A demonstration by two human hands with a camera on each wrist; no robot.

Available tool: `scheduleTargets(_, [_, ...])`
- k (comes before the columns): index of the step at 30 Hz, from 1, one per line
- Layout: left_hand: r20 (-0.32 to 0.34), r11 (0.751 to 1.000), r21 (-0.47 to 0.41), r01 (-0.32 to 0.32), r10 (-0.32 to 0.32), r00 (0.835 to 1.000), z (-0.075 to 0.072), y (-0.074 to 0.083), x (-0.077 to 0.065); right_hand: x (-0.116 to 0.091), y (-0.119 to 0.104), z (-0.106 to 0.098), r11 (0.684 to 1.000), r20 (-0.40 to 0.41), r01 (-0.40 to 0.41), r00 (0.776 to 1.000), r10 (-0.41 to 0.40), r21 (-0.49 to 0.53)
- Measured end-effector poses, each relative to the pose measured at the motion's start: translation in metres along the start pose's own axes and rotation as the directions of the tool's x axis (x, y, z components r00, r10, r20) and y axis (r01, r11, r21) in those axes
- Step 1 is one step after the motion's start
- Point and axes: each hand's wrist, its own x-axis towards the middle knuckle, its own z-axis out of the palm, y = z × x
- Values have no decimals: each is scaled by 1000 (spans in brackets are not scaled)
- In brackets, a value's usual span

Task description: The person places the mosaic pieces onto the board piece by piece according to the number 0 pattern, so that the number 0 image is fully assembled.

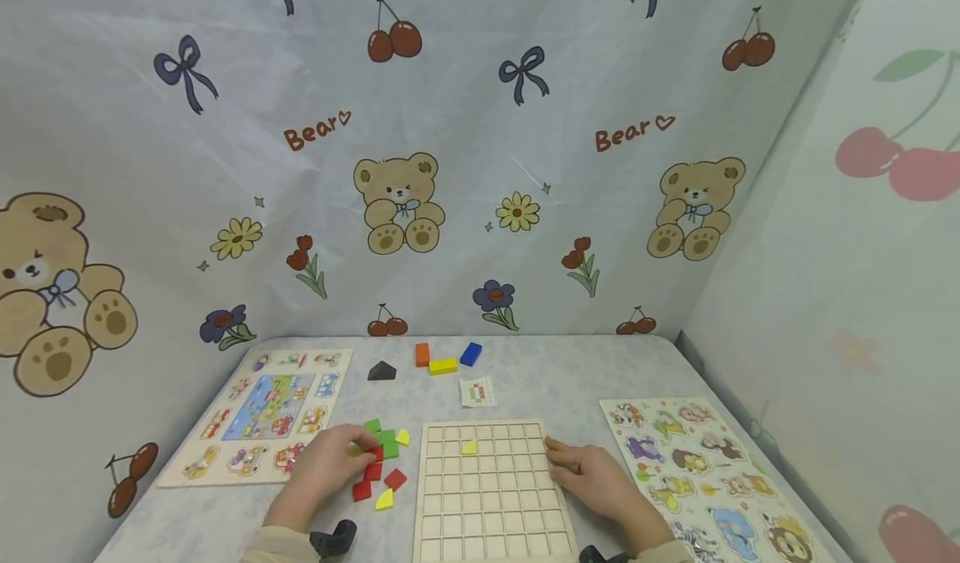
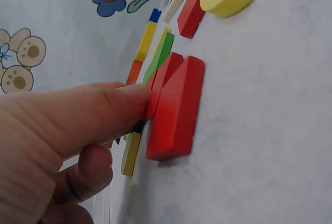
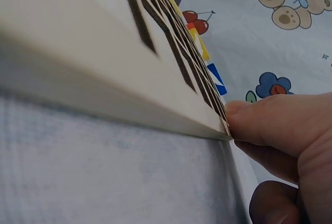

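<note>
left sleeve (image 1: 281,545): beige; left wrist device (image 1: 334,540): black, rounded; right sleeve (image 1: 664,553): beige; right wrist device (image 1: 600,556): black

Grid board (image 1: 491,503): near edge cut off by head view's bottom. Red block (image 1: 378,454): partly covered by left hand (image 1: 328,461). Paper card (image 1: 477,391): markings too small to read.

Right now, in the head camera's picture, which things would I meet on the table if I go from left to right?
Vehicle puzzle, red blocks, grid board, animal puzzle.
</note>
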Motion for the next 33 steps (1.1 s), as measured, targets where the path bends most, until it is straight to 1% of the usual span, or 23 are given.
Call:
scheduleTargets(4, [5,1000,8,6,-6,1000,2,0,2,0,2,1,1000,-1,-1,1000,1,15])
scheduleTargets(13, [22,1000,7,-4,4,1000,3,0,4,0,2,1,1000,-2,-8,1000,8,30])
scheduleTargets(16, [4,1000,7,-9,9,1000,1,2,4,0,1,0,1000,-2,-5,1000,5,20])
scheduleTargets(19, [-30,1000,12,-14,15,999,0,10,4,0,0,0,1000,-5,5,1000,-5,16])
scheduleTargets(22, [-43,997,29,-71,72,996,4,26,6,0,-2,0,1000,-7,12,1000,-12,0])
scheduleTargets(23, [-40,994,36,-102,104,994,7,32,7,0,-2,0,1000,-9,12,1000,-12,-1])
scheduleTargets(25, [-19,984,52,-169,170,985,13,48,11,-1,-3,0,1000,-12,11,1000,-11,-15])
scheduleTargets(27, [16,973,54,-225,225,974,20,65,14,-2,-3,-1,1000,-10,13,1000,-13,-19])
scheduleTargets(30, [72,952,41,-304,300,951,29,92,21,-2,-3,0,1000,-8,19,1000,-19,-15])
scheduleTargets(33, [116,922,54,-383,375,920,40,114,27,-1,-1,1,1000,-1,28,1000,-28,-2])
